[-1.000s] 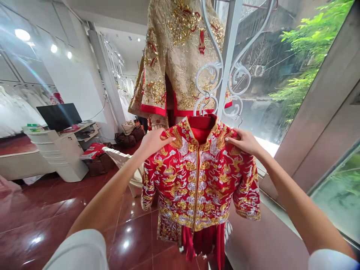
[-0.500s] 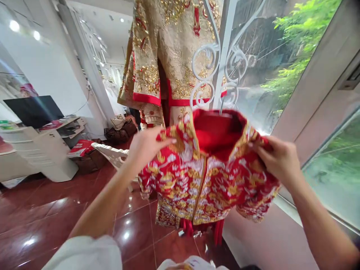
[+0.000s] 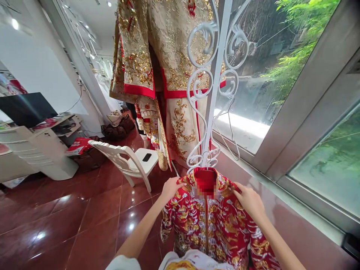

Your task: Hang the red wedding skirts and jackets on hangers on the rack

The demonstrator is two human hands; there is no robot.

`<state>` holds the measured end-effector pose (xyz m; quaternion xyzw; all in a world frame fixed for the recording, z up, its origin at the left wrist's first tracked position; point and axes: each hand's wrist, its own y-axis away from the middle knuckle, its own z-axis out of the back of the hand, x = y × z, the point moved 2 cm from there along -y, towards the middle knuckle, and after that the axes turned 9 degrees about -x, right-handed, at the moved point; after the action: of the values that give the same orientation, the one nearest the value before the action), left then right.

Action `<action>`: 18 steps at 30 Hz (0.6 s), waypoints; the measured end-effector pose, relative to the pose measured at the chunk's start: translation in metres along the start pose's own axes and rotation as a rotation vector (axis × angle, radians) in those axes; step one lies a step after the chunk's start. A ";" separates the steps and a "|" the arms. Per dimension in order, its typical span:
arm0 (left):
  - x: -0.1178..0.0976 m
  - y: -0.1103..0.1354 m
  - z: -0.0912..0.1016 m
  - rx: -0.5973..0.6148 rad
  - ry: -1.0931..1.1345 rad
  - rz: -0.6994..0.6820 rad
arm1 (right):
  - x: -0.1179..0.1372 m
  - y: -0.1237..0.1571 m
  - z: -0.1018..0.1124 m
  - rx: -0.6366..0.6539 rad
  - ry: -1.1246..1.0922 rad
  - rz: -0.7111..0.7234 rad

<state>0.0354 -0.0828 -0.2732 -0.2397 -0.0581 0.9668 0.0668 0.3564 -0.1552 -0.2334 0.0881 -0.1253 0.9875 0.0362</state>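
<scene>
A red jacket (image 3: 222, 221) with gold and silver embroidery, a stand-up collar and a front seam hangs upright before me. My left hand (image 3: 172, 189) pinches its shoulder on the left. The opposite shoulder is gripped by my right hand (image 3: 248, 198), thumb in front and fingers behind. A thin hanger hook (image 3: 208, 164) rises out of the collar, close to the foot of the white scrolled metal stand (image 3: 210, 123); whether it hangs on the stand I cannot tell. The jacket's lower edge is partly hidden by my own clothing.
Beyond the stand hangs a cream-and-gold embroidered robe (image 3: 180, 60) with red trim. A white chair (image 3: 132, 161) carrying a black phone (image 3: 146, 157) stands left of it. An empty wire hanger (image 3: 233, 138) hangs by the window (image 3: 247, 93). Further left are a desk (image 3: 47, 150) and a monitor (image 3: 28, 108).
Both hands have moved down with the jacket, away from the robe. My view shows more of the stand, chair and wire hanger now. Both hands keep their grip on the shoulders.
</scene>
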 end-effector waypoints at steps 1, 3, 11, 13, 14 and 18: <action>0.003 -0.009 -0.004 -0.002 0.004 0.003 | 0.002 -0.009 -0.001 0.000 0.008 0.004; 0.009 -0.022 -0.013 0.000 0.007 0.017 | 0.007 -0.025 -0.006 0.005 0.014 0.005; 0.040 -0.026 -0.054 0.046 -0.025 0.093 | 0.015 -0.037 -0.065 0.103 -0.052 0.003; 0.043 -0.029 -0.062 0.038 -0.034 0.097 | 0.024 -0.037 -0.061 0.096 -0.055 0.017; 0.044 -0.031 -0.065 0.032 -0.037 0.099 | 0.032 -0.039 -0.051 0.066 -0.053 0.037; 0.044 -0.035 -0.074 0.012 -0.046 0.099 | 0.070 -0.058 0.026 -0.436 -0.027 0.093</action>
<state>0.0353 -0.0352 -0.3535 -0.2197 -0.0418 0.9745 0.0192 0.2975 -0.1022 -0.1817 0.0854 -0.3403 0.9364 0.0071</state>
